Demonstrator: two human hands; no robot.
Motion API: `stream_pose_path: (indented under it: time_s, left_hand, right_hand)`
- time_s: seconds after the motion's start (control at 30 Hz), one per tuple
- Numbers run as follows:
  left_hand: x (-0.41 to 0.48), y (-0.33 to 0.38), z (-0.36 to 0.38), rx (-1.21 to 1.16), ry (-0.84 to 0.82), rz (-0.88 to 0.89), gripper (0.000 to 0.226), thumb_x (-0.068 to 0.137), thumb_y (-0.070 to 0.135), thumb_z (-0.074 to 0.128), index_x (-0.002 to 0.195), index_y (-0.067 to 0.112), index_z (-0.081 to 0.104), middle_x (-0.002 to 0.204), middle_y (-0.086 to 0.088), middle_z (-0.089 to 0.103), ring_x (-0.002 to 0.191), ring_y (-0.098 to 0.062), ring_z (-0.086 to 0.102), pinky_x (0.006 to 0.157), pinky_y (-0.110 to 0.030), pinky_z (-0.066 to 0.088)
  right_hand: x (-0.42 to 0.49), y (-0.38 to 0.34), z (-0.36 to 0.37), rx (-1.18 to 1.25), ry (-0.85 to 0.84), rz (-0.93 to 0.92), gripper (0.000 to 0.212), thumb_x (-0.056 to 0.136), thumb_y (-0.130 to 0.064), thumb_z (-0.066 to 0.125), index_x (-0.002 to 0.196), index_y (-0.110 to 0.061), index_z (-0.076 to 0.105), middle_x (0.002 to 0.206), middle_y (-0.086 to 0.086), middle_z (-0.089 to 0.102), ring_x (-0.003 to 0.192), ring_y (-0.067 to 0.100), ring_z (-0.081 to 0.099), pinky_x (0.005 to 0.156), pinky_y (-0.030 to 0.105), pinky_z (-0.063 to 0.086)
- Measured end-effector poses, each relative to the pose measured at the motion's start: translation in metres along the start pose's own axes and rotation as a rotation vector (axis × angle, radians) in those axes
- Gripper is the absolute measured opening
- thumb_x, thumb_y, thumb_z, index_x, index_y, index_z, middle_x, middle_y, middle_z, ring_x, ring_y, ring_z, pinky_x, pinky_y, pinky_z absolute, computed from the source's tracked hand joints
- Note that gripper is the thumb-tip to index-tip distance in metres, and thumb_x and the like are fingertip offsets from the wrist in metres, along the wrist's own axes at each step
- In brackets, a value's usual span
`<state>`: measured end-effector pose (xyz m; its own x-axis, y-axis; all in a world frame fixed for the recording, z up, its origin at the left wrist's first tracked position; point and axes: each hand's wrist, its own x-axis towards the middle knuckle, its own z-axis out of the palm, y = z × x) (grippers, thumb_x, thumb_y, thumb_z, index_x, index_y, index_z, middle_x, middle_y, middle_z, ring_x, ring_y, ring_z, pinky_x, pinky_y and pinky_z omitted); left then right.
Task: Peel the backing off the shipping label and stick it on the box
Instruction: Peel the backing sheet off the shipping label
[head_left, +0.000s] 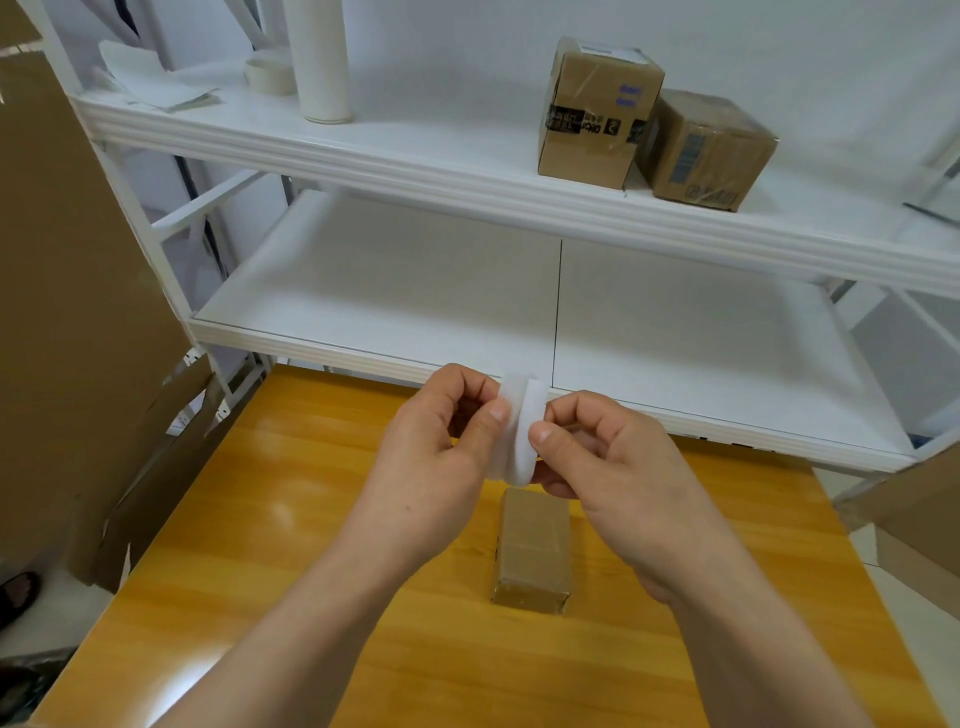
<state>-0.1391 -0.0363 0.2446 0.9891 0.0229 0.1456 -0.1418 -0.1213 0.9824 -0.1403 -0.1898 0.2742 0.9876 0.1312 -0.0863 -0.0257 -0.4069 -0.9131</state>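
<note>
A small brown cardboard box (532, 551), wrapped in clear tape, lies on the yellow wooden table (291, 519) below my hands. Above its far end I hold a white shipping label (518, 431) in the air. The label is split into two white layers that curve apart at the top and join at the bottom. My left hand (447, 436) pinches the left layer between thumb and fingers. My right hand (608, 452) pinches the right layer. Which layer is the backing I cannot tell.
A white metal shelf unit (467, 166) stands behind the table. Its upper shelf carries two taped cardboard boxes (597, 114), a white roll (319, 62), a tape roll (270, 75) and papers (150, 78). Large flat cardboard (67, 312) leans at the left; more cardboard (914, 525) is at the right.
</note>
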Motion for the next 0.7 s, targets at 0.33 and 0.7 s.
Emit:
stream_pose_path:
  time_s: [0.33,0.7]
  left_hand:
    - [0.007,-0.001,0.001,-0.016,0.003,0.001,0.005,0.097,0.019,0.06,0.096,0.019,0.065,0.087,0.002,0.069,0.078,-0.008,0.062,0.07,-0.023,0.053]
    - [0.015,-0.003,0.002,-0.054,0.018,-0.021,0.006,0.097,0.014,0.06,0.095,0.017,0.065,0.091,-0.006,0.073,0.084,-0.026,0.066,0.075,-0.038,0.056]
  right_hand:
    - [0.005,0.003,0.0,0.07,-0.015,0.002,0.015,0.088,-0.037,0.069,0.089,-0.023,0.071,0.076,-0.002,0.077,0.074,0.008,0.071,0.08,0.035,0.059]
    - [0.012,0.005,-0.003,0.054,0.055,0.041,0.011,0.091,-0.026,0.066,0.083,-0.02,0.071,0.08,0.004,0.077,0.083,0.028,0.072,0.082,0.046,0.06]
